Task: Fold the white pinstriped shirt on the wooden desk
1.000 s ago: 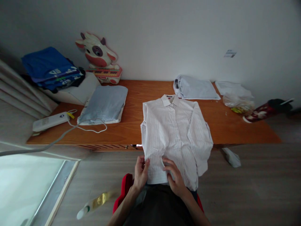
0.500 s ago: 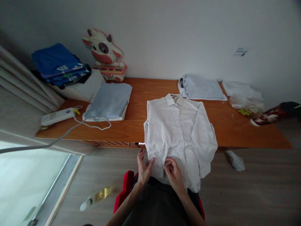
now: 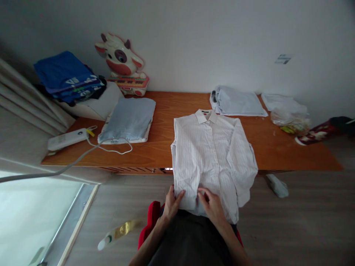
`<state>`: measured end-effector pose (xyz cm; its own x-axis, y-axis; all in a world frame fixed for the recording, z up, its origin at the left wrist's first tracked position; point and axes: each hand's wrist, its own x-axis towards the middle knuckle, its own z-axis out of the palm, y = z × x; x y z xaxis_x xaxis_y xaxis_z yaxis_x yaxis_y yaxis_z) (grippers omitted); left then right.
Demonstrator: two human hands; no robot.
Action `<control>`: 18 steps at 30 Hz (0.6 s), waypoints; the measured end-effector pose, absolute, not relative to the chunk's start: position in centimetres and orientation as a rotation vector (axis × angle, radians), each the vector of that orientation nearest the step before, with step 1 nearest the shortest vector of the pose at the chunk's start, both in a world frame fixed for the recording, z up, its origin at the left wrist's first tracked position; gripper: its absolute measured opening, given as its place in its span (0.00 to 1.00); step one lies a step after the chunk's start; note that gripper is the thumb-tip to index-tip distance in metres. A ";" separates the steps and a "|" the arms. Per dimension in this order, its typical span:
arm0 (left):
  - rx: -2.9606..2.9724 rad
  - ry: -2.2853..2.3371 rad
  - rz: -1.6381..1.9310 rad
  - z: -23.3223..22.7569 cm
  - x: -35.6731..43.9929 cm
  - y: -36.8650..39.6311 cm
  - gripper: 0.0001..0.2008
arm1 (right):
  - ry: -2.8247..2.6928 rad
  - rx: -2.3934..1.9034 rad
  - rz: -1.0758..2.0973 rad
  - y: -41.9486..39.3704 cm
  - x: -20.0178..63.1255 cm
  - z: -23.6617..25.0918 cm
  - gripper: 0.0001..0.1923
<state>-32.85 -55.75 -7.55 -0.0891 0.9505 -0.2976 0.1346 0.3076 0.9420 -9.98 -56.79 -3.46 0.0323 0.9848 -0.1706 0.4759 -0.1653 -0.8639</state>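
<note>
Pinching striped shirt (image 3: 210, 155) hem, left hand (image 3: 172, 204) and right hand (image 3: 212, 207) fingers closed on it, no legible writing

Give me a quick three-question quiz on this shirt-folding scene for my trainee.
1. True or false: both hands are on the bottom hem of the striped shirt.
2. Which item lies on the table nearest the shirt's collar? A) folded pale blue garment B) cow toy C) white remote
3. Fill in: the shirt's lower part hangs over the table's ____ edge.

Key:
1. True: left hand and right hand both grip the hem.
2. A
3. near
</note>
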 end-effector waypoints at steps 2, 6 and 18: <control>0.999 1.483 0.944 -7.5 -33.0 -55.7 0.25 | -1.330 -1.758 0.854 -57.6 -6.4 -3.0 0.19; 0.881 1.459 0.836 -7.8 -33.5 -55.5 0.27 | -0.833 -1.843 0.244 -58.5 3.9 -3.6 0.24; 0.899 1.391 0.829 -5.4 -33.7 -55.6 0.24 | -0.490 -1.723 1.325 -57.2 12.1 -8.7 0.28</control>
